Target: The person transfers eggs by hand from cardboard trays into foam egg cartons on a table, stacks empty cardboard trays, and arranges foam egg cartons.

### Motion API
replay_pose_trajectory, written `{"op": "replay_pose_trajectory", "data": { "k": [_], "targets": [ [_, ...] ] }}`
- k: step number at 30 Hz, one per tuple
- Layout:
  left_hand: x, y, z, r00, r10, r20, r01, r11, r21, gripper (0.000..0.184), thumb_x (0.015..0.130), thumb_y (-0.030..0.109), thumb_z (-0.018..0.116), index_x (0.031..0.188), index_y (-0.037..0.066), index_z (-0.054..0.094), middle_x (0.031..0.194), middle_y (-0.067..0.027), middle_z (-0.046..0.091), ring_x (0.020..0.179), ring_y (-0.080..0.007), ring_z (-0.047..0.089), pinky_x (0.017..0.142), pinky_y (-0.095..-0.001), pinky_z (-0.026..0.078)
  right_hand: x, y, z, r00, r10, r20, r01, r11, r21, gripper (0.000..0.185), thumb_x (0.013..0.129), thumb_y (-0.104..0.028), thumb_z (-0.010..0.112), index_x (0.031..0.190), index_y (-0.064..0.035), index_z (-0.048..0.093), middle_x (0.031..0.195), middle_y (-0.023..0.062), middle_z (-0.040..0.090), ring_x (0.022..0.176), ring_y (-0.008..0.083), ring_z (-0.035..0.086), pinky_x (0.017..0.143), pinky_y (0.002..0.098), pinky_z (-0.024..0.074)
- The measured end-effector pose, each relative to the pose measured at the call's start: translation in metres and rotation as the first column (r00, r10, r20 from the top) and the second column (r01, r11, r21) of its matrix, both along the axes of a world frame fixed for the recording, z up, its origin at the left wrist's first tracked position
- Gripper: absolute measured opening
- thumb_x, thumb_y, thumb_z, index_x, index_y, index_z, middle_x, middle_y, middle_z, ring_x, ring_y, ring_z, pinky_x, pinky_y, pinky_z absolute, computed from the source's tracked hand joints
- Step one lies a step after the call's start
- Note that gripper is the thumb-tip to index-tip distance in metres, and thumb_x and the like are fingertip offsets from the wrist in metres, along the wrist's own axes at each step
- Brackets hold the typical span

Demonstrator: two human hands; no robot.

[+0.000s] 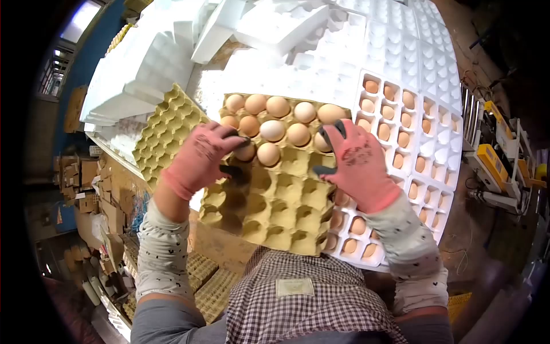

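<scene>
Eggs [271, 131] are seen, in the head view, in the far rows of the pulp tray [279, 207]. Left hand [203, 156] and right hand [358, 163], both gloved, are held part-curled at its outer eggs; grip cannot be determined. Partly filled foam trays [442, 150] are noted right of the pulp tray.

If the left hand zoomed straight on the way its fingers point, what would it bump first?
Probably the egg right by the left hand's fingertips, in the cardboard tray. They may be touching; depth is unclear.
</scene>
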State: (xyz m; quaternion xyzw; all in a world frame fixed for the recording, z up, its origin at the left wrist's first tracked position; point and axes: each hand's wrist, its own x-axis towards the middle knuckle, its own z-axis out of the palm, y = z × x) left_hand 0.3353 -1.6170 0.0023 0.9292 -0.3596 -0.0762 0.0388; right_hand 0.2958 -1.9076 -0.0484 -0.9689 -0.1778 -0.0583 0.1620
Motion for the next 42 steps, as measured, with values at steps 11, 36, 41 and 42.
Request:
{"op": "replay_pose_trajectory", "data": {
  "k": [11, 36, 41, 42],
  "targets": [
    [0.031, 0.069, -0.023, 0.934, 0.220, -0.283, -0.350, 0.728, -0.590, 0.050, 0.075, 0.017, 0.076, 0.119, 0.007, 0.056, 0.102, -0.0084, 0.062, 0.093, -0.0181, 0.062, 0.084, -0.0280, 0.050, -0.016, 0.093, 0.030, 0.952, -0.061, -0.299, 0.099, 0.989, 0.113, 0.053, 0.069, -0.033, 0.082, 0.111, -0.0079, 0.060, 0.102, 0.0102, 0.059, 0.101, 0.0255, 0.062, 0.080, 0.0382, 0.0521],
    [0.038, -0.054, -0.021, 0.901, -0.123, -0.416, -0.295, 0.530, -0.795, 0.058, 0.069, 0.012, 0.081, 0.120, -0.001, 0.058, 0.121, -0.0114, 0.056, 0.110, -0.0215, 0.059, 0.095, -0.0347, 0.049, -0.034, -0.051, 0.010, 0.879, -0.421, -0.225, 0.455, 0.596, 0.662, 0.053, 0.076, -0.010, 0.077, 0.124, -0.0023, 0.056, 0.120, 0.0134, 0.057, 0.112, 0.0248, 0.058, 0.098, 0.0347, 0.0466],
    [0.016, -0.270, -0.038, 0.908, -0.264, -0.327, -0.003, 0.774, -0.633, 0.054, 0.069, 0.031, 0.082, 0.114, 0.009, 0.062, 0.116, -0.0107, 0.057, 0.102, -0.0278, 0.064, 0.089, -0.0381, 0.052, -0.050, -0.225, -0.050, 0.656, -0.751, 0.074, 0.755, 0.655, -0.039, 0.057, 0.076, -0.035, 0.077, 0.125, -0.0158, 0.056, 0.118, 0.0181, 0.054, 0.101, 0.0345, 0.061, 0.085, 0.0416, 0.0510],
    [0.018, -0.307, -0.057, 0.954, -0.216, -0.208, 0.059, 0.816, -0.576, 0.050, 0.072, 0.039, 0.078, 0.112, 0.014, 0.063, 0.118, -0.0110, 0.055, 0.102, -0.0275, 0.063, 0.087, -0.0401, 0.052, -0.052, -0.250, -0.061, 0.706, -0.704, 0.080, 0.706, 0.691, -0.152, 0.056, 0.076, -0.036, 0.076, 0.125, -0.0164, 0.056, 0.117, 0.0165, 0.055, 0.101, 0.0339, 0.060, 0.085, 0.0408, 0.0505]
  ]
}}
